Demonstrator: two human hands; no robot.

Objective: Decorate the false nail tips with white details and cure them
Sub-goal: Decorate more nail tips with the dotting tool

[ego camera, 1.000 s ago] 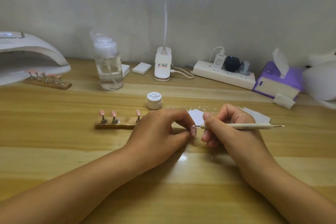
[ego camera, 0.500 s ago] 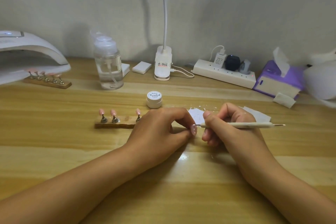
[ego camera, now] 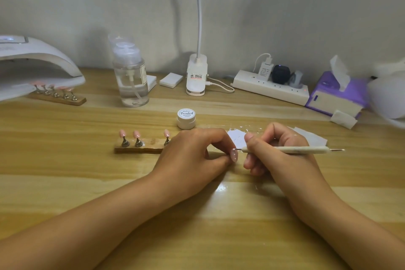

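Nail tip (ego camera: 234, 156) mid-frame shows a few white dots. I see left hand (ego camera: 192, 155) pinching it and right hand (ego camera: 276, 151) gripping dotting tool (ego camera: 285, 149) against it. Centre-left, three tips on stand (ego camera: 138, 149) look plain. Upper left, another row (ego camera: 57, 97) sits at lamp (ego camera: 43, 66) mouth.

Open bench (ego camera: 65, 160) surface stretches left of the wooden nail stand (ego camera: 140, 149) and along the near edge. The gel pot (ego camera: 186, 119) stands just behind the stand's right end. A curing lamp (ego camera: 37, 68), pump bottle (ego camera: 131, 81), clip lamp (ego camera: 196, 76), power strip (ego camera: 270, 89) and tissue box (ego camera: 335, 96) line the back.
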